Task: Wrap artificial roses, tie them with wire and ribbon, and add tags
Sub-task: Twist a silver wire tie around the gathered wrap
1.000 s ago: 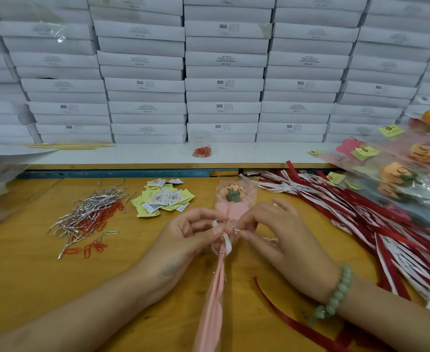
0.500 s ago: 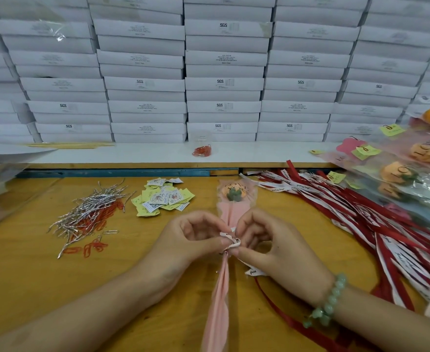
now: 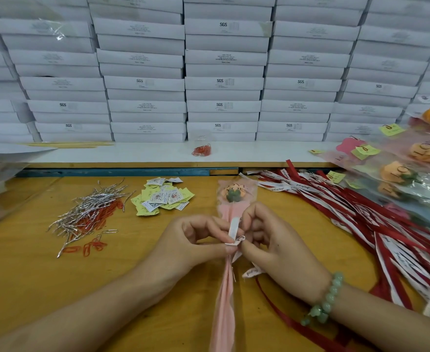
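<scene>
1. Pink wrap lies lengthwise on the wooden table, centre front, with the rose at its far end under clear film.
2. Left hand: fingers curled, thumb and forefinger pinching the white ribbon where it crosses the narrow part of the wrap.
3. Right hand: fingers curled, gripping the same ribbon from the other side; one strip of it stands up between the two hands. A green bead bracelet is on this wrist.
4. A printed ribbon end shows just under the right hand; a red ribbon trails toward the near edge.
5. Left of the rose: tags, then silver wires over red clips.
6. Right: loose ribbons and finished roses.
7. Rear: stacked white boxes.
</scene>
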`<state>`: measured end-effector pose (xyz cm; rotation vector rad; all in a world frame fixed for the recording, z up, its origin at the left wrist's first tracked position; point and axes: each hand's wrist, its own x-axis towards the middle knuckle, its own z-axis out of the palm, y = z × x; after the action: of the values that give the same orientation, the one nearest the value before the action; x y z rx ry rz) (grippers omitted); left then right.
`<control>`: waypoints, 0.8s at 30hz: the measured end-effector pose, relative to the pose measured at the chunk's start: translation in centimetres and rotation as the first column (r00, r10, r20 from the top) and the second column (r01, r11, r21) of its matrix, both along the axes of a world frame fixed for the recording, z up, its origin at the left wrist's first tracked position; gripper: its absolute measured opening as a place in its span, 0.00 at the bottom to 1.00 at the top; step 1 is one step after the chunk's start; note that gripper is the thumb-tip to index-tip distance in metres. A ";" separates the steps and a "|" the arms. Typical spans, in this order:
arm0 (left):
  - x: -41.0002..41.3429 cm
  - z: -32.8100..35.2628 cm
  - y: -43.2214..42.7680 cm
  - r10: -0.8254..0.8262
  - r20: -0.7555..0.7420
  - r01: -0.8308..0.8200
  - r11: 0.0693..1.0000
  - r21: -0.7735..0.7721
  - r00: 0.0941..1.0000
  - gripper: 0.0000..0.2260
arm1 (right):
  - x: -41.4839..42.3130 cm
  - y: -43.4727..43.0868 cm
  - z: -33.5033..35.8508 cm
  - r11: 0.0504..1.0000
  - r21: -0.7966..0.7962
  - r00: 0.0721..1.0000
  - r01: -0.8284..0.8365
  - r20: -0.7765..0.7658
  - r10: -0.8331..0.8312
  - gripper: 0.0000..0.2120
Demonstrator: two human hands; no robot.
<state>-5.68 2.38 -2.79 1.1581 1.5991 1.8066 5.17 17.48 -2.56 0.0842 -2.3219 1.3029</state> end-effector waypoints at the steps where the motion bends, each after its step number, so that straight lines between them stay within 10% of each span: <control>1: 0.0 0.0 0.0 0.009 0.006 -0.009 1.000 -0.001 1.000 0.06 | 0.0 0.0 0.0 1.000 -0.009 1.000 0.002 0.000 -0.002 0.11; 18: -1.5 0.2 -0.6 0.035 -0.029 -0.035 0.999 0.006 0.999 0.07 | 0.1 0.8 0.4 0.917 -0.392 0.990 -0.068 0.090 0.111 0.06; 24: -1.5 0.1 -0.7 0.015 -0.021 -0.015 1.000 0.001 1.000 0.05 | 0.1 1.0 0.2 0.960 -0.278 0.993 -0.043 0.094 0.072 0.08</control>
<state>-7.20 1.68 -2.66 1.1725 1.6230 1.8098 5.24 18.52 -2.34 -0.0065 -2.2100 1.6832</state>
